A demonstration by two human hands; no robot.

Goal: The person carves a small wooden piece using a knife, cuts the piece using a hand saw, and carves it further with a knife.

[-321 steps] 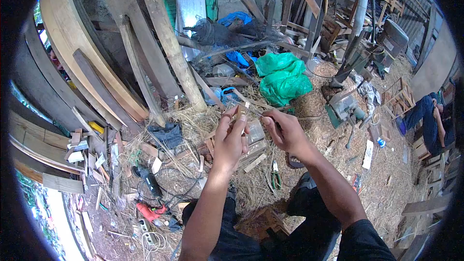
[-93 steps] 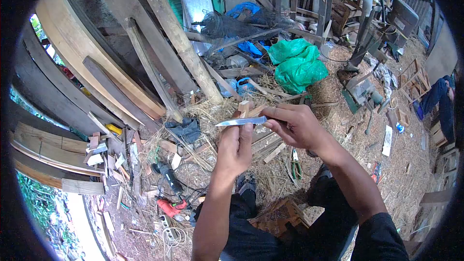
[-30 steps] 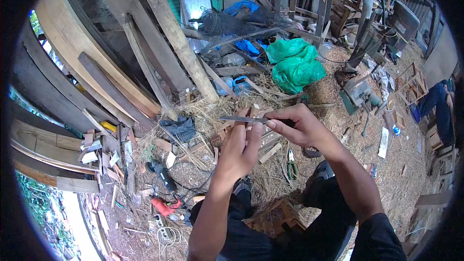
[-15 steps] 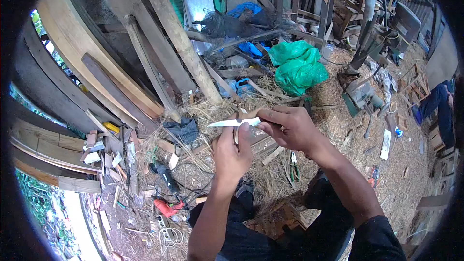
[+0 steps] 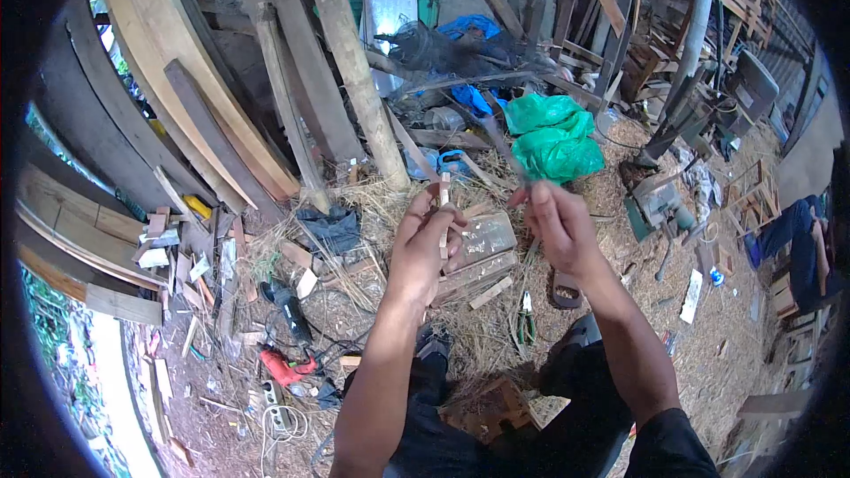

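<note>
My left hand (image 5: pixel 423 248) is closed around a narrow light wooden stick (image 5: pixel 444 212), held roughly upright in the middle of the view. To its right, my right hand (image 5: pixel 558 226) is closed on the end of a blurred thin blade-like tool (image 5: pixel 503 143), which points up and to the left. The two hands are apart. Beneath and between them lies a wooden block (image 5: pixel 487 239) on the straw-covered ground.
A green plastic bag (image 5: pixel 553 137) lies ahead. Green-handled pliers (image 5: pixel 526 319), a red power tool (image 5: pixel 285 366) and a power strip (image 5: pixel 278 416) are on the ground. Boards (image 5: pixel 212 80) lean at left. Another person's legs (image 5: pixel 788 230) show at far right.
My hands have moved apart, the right one going right. The white blade-like piece seen across the fingers earlier is no longer there; the tool now points up. The view has shifted slightly.
</note>
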